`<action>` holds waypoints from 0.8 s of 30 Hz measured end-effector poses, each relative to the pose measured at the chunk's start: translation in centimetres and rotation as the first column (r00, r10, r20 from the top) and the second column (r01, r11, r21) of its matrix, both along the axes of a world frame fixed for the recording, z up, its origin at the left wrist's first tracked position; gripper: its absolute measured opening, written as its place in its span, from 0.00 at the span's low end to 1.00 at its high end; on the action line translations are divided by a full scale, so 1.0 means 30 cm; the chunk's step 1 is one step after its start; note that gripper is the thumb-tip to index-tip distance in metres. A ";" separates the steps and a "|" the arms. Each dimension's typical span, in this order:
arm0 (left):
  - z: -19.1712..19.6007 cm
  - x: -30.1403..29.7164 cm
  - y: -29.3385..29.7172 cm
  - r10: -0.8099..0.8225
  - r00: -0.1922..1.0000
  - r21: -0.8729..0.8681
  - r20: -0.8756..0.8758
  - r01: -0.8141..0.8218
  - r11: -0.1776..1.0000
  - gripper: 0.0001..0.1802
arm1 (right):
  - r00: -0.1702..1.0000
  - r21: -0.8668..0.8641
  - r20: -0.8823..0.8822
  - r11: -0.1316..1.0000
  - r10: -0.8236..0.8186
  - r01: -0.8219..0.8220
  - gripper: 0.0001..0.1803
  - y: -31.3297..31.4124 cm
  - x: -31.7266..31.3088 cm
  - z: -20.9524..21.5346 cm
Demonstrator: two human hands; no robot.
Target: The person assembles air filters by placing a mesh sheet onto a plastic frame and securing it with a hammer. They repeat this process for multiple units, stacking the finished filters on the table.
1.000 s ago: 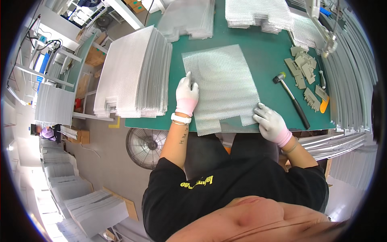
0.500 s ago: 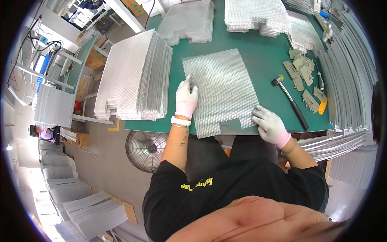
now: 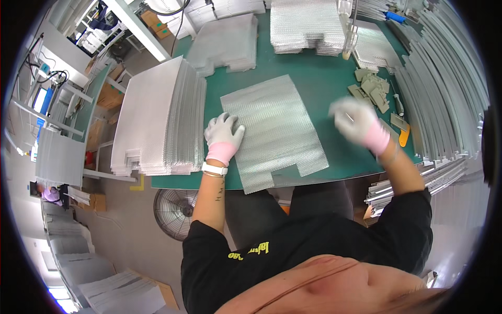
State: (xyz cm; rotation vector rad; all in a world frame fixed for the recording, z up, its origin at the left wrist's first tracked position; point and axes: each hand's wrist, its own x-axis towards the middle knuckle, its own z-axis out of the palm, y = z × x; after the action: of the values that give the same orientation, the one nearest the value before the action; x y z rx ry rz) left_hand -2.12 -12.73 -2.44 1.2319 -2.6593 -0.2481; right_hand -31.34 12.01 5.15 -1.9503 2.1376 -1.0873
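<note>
A silvery mesh sheet (image 3: 274, 125) with a notch in its near edge lies flat on the green tabletop in front of me. My left hand (image 3: 224, 137), in a white glove with a pink cuff, rests at the sheet's left edge with its fingers spread. To the right of the sheet, my gloved right hand (image 3: 358, 123) is smeared by motion. It covers the spot where a hammer lay, and whether it grips the hammer cannot be made out.
A tall stack of mesh sheets (image 3: 151, 115) stands at left, with more stacks (image 3: 225, 44) (image 3: 308, 23) along the far side. Grey-green plastic parts (image 3: 372, 89), a screwdriver (image 3: 399, 104) and an orange-handled tool (image 3: 404, 137) lie at right beside long metal strips (image 3: 444, 94). A floor fan (image 3: 178, 212) stands below.
My right hand has left the sheet's near right corner and moved up and right over the hammer. My left hand has spread its fingers at the sheet's left edge. The whole view has shifted.
</note>
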 end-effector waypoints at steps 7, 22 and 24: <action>0.038 -0.095 -0.001 -0.093 0.994 -0.164 0.059 0.101 0.981 0.31 | 0.702 0.084 -0.236 0.705 -0.672 0.704 0.33 -0.397 -0.642 0.156; 0.152 -0.013 0.169 -0.297 0.895 -0.258 -0.332 0.217 0.941 0.39 | 0.837 -0.350 0.448 0.800 -0.314 0.488 0.23 -0.562 -0.677 0.301; 0.166 -0.050 0.145 -0.357 0.819 -0.222 -0.450 0.284 0.933 0.39 | 0.801 -0.558 0.598 0.726 0.017 0.401 0.24 -0.573 -0.721 0.288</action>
State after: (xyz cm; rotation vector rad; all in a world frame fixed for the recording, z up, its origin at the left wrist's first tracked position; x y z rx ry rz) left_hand -3.61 -8.39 2.54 0.5644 -2.3653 -0.3529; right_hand -52.98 -5.19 13.80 -1.2374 1.7540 -2.3883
